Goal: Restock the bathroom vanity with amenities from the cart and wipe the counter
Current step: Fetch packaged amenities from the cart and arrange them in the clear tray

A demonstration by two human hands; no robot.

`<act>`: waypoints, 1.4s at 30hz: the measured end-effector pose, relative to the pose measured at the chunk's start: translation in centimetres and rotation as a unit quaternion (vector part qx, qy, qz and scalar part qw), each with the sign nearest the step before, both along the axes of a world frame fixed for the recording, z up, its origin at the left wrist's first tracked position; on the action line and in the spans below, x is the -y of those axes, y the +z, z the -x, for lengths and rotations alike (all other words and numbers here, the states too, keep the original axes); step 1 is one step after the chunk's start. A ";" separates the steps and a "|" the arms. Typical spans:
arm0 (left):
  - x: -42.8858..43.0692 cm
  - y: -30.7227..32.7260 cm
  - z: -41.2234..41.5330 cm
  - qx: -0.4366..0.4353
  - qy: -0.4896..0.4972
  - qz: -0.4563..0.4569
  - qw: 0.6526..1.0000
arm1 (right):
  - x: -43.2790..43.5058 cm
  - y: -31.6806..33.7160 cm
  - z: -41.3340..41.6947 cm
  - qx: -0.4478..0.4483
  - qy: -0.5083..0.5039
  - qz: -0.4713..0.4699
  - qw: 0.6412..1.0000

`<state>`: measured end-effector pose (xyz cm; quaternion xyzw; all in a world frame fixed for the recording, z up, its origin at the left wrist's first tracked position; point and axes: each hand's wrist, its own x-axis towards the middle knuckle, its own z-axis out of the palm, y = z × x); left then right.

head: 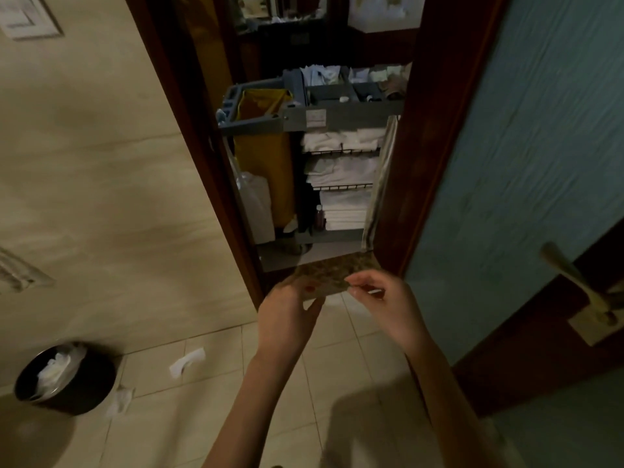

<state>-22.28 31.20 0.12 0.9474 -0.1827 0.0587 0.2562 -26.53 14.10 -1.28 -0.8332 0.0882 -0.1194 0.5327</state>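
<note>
A flat, brownish speckled sheet (332, 273) is held up between both hands in front of the doorway, above the tiled floor (337, 383); whether it is a cloth or a packet cannot be told. The left hand (290, 312) grips its lower left corner, thumb on top and fingers curled beneath. The right hand (381, 298) pinches the right edge between thumb and fingertips, the other fingers loosely bent.

Beyond the dark wooden door frame (209, 163) stands the grey cart (341, 118). A pale label (315, 118) is stuck on its front, the writing too blurred to read. Its top tray holds white packets (320, 76), three shelves carry folded white towels (341, 170), and a yellow bag (261, 157) hangs on its left side. A small dark bottle (319, 216) stands beside the lowest towels.

At lower left a round black bin (77, 390) holds crumpled white material. Scraps of white paper (187, 361) lie on the floor nearby. The teal door (540, 146) stands at right, with its metal handle (574, 278).
</note>
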 end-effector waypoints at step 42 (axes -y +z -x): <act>-3.3 -1.8 -34.4 -0.069 -0.217 -0.021 0.974 | -5.9 -0.6 -26.7 -0.104 -0.244 0.178 0.947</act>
